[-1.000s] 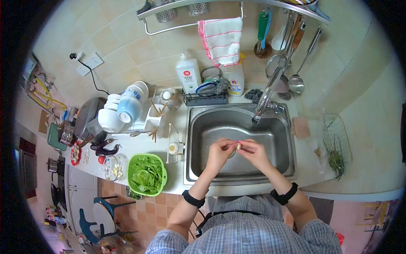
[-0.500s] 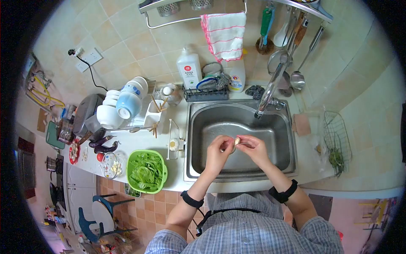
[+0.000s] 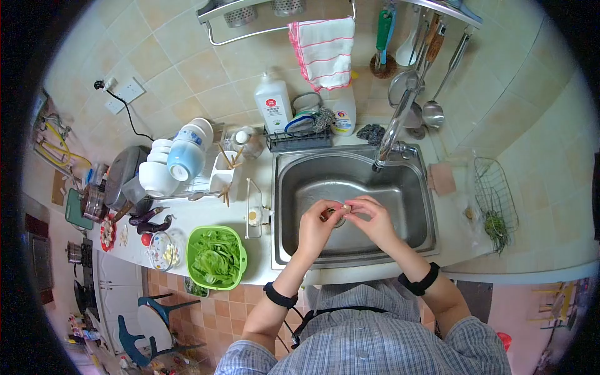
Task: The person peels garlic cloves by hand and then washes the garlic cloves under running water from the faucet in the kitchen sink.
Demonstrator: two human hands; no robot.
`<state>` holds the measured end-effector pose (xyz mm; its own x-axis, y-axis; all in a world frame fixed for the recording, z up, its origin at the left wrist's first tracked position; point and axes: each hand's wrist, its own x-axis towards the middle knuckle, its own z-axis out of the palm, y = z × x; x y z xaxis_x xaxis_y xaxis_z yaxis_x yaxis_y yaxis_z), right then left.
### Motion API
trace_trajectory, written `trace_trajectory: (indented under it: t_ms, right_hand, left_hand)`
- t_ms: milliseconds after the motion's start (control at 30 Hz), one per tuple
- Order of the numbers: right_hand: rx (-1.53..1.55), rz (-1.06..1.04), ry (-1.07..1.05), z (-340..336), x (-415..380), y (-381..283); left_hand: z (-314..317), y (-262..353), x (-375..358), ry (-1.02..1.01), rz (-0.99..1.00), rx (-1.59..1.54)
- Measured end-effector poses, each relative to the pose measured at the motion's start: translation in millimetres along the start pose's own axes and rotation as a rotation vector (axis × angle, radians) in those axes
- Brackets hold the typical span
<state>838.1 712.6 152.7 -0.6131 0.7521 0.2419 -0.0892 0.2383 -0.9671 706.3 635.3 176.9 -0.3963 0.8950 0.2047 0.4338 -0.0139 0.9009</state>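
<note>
Over the metal sink (image 3: 300, 240), my left hand (image 3: 319, 226) and my right hand (image 3: 370, 220) meet at the fingertips. Between them is a small pale piece (image 3: 346, 208) that looks like a garlic clove, pinched by both hands. To the left on the counter stands a green basket (image 3: 242, 257) full of leafy greens (image 3: 215, 255). Beside it, a clear glass bowl (image 3: 154, 256) holds several pale pieces. A red plate (image 3: 107, 233) with whitish bulbs lies at the far left.
The faucet (image 3: 392, 131) reaches over the sink's back edge. Left of the sink are a small rack (image 3: 253, 215), stacked bowls (image 3: 186, 156), eggplants (image 3: 155, 223) and a tomato (image 3: 146, 239). A wire basket (image 3: 497, 194) with greens stands right. Bottles (image 3: 273, 106) line the wall.
The fingers of both hands have shifted slightly around the small piece, which now shows less between the fingertips. The camera view has moved a little.
</note>
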Motion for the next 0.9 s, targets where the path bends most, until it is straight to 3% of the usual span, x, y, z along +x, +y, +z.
trace_trajectory:
  t_ms: [167, 400, 567, 900]
  right_hand:
    - [-0.130, -0.087, 0.032, 3, 0, -6]
    - [-0.136, -0.102, 0.047, 7, 2, -8]
    - [0.178, 0.071, 0.057, 8, 0, 4]
    - [0.335, 0.245, 0.048, 8, 2, -8]
  left_hand:
    - [1, -11, 2, 0.003, -0.152, -0.175]
    - [2, -17, -1, -0.031, -0.144, -0.111]
    - [-2, -17, -4, -0.096, -0.227, -0.301]
    - [-4, -16, -4, -0.064, -0.250, -0.539]
